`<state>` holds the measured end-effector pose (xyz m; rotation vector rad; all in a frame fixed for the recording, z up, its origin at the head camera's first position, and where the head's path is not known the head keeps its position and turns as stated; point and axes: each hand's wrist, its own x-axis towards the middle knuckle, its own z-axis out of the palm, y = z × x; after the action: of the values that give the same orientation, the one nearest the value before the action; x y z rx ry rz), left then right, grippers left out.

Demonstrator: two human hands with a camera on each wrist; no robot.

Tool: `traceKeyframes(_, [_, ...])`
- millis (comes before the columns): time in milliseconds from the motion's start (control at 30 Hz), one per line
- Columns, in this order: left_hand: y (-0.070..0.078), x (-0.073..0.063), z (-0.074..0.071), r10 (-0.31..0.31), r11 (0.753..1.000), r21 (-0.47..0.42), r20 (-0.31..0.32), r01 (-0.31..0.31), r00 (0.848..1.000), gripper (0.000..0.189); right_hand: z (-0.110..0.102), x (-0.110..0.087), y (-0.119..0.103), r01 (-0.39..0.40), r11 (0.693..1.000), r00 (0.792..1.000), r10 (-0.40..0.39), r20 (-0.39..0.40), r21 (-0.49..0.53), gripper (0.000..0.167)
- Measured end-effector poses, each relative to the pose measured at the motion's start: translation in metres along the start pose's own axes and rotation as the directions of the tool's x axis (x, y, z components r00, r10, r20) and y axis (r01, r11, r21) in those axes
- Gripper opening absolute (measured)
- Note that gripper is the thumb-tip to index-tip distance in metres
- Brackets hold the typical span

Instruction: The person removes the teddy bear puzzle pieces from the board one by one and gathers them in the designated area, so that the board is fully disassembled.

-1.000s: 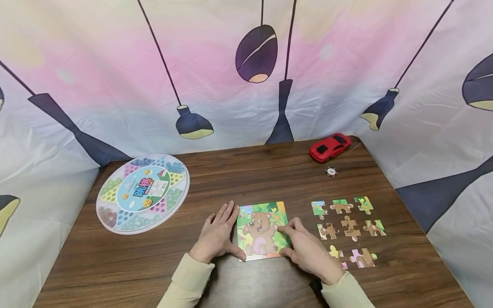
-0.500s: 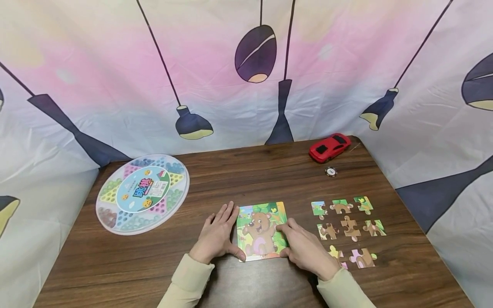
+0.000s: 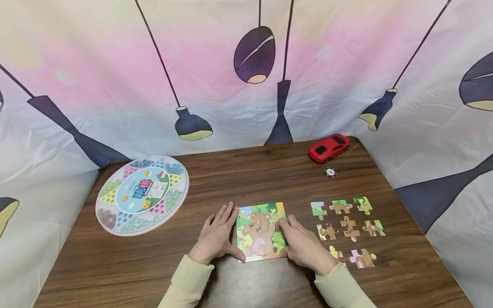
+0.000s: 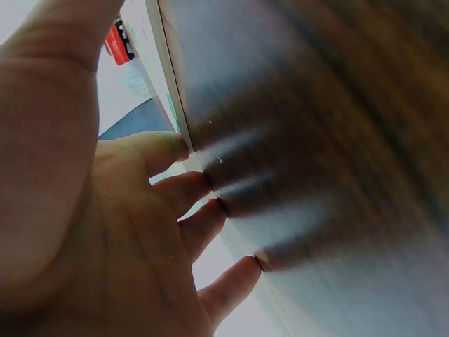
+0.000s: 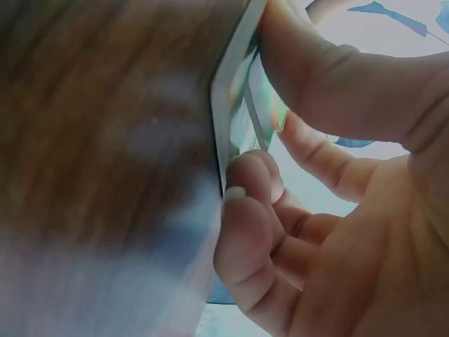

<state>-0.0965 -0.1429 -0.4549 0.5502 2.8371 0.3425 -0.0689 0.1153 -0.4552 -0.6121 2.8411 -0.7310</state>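
A square bear jigsaw puzzle (image 3: pixel 261 229) lies flat on the table between both hands. My left hand (image 3: pixel 215 236) rests along its left side, fingers extended and thumb near the front left corner. On the right side, my right hand (image 3: pixel 306 247) grips the edge, thumb low and curled fingers higher up. The right wrist view shows those fingers against the puzzle's pale edge (image 5: pixel 226 105). A thin layer (image 5: pixel 255 112) stands above that edge; whether it is a separate piece I cannot tell. Several loose jigsaw pieces (image 3: pixel 349 229) lie in rows beyond the right hand.
A round Chinese checkers set (image 3: pixel 143 189) lies at the table's left. Toward the back right corner are a red toy car (image 3: pixel 328 148) and a poker chip (image 3: pixel 330 172). A lamp-patterned cloth (image 3: pixel 227 115) hangs behind the wooden table (image 3: pixel 223 179).
My right hand has shifted slightly left against the puzzle's right edge, its fingers a little more bent. The left hand stays in place, and the loose pieces lie as before.
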Motion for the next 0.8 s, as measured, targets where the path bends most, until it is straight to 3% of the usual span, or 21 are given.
traceKeyframes(400, [-0.001, 0.001, 0.001, -0.001, 1.000, -0.009, 0.009, 0.001, 1.000, 0.139, -0.001, -0.005, -0.004, -0.040, 0.999, 0.999, 0.041, -0.018, 0.030, 0.048])
traceKeyframes(800, [0.000, 0.000, 0.001, -0.001, 1.000, 0.001, 0.007, 0.001, 1.000, 0.138, -0.003, -0.013, -0.007, 0.097, 0.994, 0.990, -0.091, -0.109, 0.046, 0.045])
